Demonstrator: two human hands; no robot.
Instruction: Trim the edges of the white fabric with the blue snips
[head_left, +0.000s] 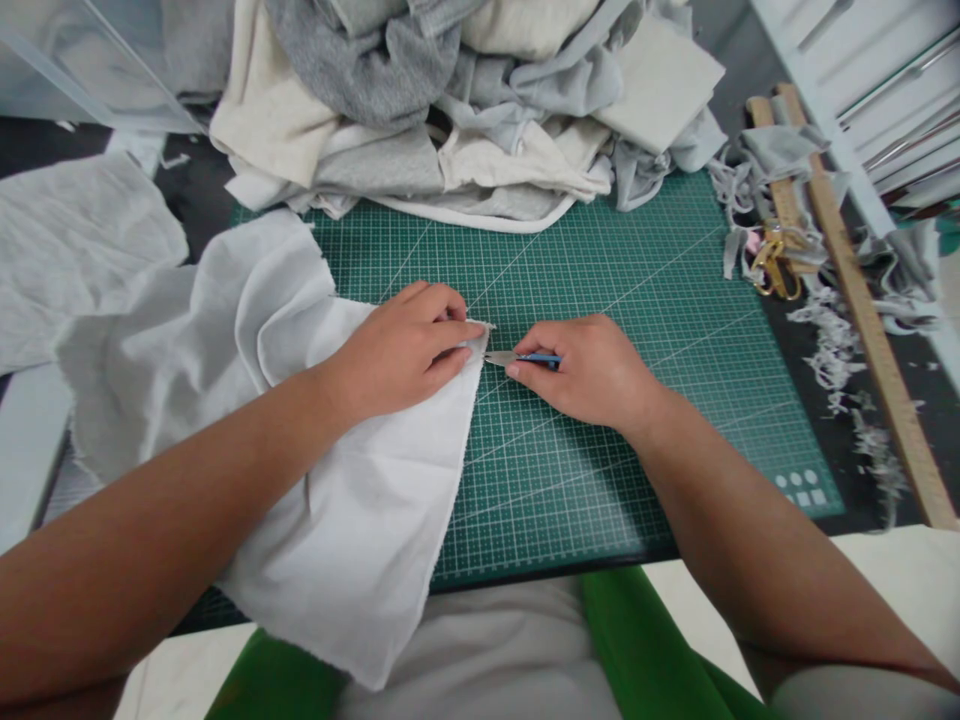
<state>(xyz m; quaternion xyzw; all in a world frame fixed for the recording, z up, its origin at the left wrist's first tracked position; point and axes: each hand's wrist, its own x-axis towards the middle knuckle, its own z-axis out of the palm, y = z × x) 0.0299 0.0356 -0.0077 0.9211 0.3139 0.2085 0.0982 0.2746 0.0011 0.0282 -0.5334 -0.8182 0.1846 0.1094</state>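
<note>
A white piece of fabric point(360, 500) lies over the left half of a green cutting mat point(645, 300) and hangs off the near edge. My left hand point(405, 345) presses flat on the fabric, its fingertips pinching the cloth's right corner. My right hand point(589, 370) holds small blue-handled thread snips point(517, 358), their metal tips pointing left and touching the fabric edge right at my left fingertips.
A pile of grey and cream cloth point(465, 100) sits at the mat's far edge. More white fabric point(75, 240) lies at the left. Gold scissors point(772, 265), wooden rulers point(862, 310) and grey fabric scraps point(840, 350) lie to the right of the mat.
</note>
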